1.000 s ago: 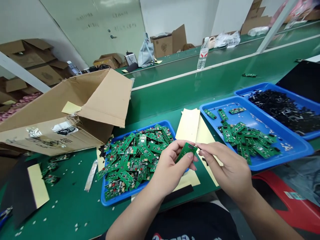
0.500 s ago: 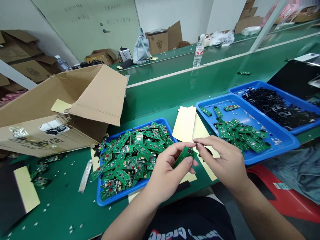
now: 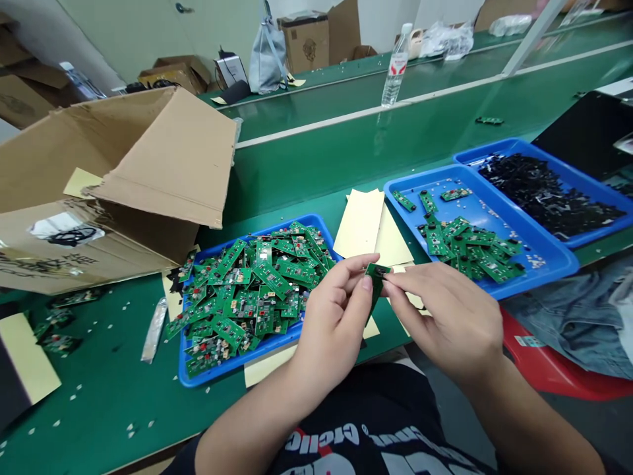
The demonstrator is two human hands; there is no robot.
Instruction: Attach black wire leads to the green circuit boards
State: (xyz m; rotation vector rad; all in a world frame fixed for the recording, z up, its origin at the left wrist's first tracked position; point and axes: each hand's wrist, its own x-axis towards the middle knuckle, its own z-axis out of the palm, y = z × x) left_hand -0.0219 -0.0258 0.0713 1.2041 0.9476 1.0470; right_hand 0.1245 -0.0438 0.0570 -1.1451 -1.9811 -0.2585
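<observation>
My left hand is closed on a small green circuit board, its thumb and fingers pinching the board's sides. A black component shows at the board's upper end. My right hand is pinched at that end, thumb and forefinger against the black part; whatever lies between the fingertips is too hidden to name. To the left of my hands, a blue tray holds a heap of similar boards. At the right, another blue tray carries a smaller pile of boards.
Beyond the right tray stands a tray of black pieces. Yellow paper sheets lie between the trays. A big open carton is at the left, near a silvery packet. A water bottle stands at the back.
My right fingers have come from just beside the board onto its upper end. The board has turned more edge-on in my left hand. The camera view has tilted downward slightly.
</observation>
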